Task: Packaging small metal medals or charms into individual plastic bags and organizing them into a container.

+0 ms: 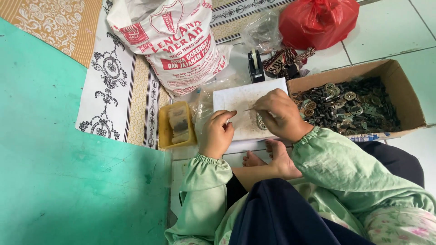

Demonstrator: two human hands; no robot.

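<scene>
Matt white board [236, 102], chalky and scuffed, under both hands. Thin metal pin [249, 109], dull, pinched at the right hand [280, 114]. Left hand [217, 132] bare, cuffed in soft matt pale green cloth. Brown corrugated cardboard box [399, 86], rough and matt, filled with dark tarnished metal pieces [347, 105], some brassy with a faint sheen. Glossy, crinkled red plastic bag [318, 20]. Woven plastic sack [170, 43], white with red print, slightly shiny. Smooth yellow plastic tray [163, 131]. Clear, wrinkled plastic film [263, 29]. Patterned printed cloth [113, 86]. Teal mat [59, 149], matt and scratched. Pale glazed floor tiles [390, 31], smooth.
</scene>
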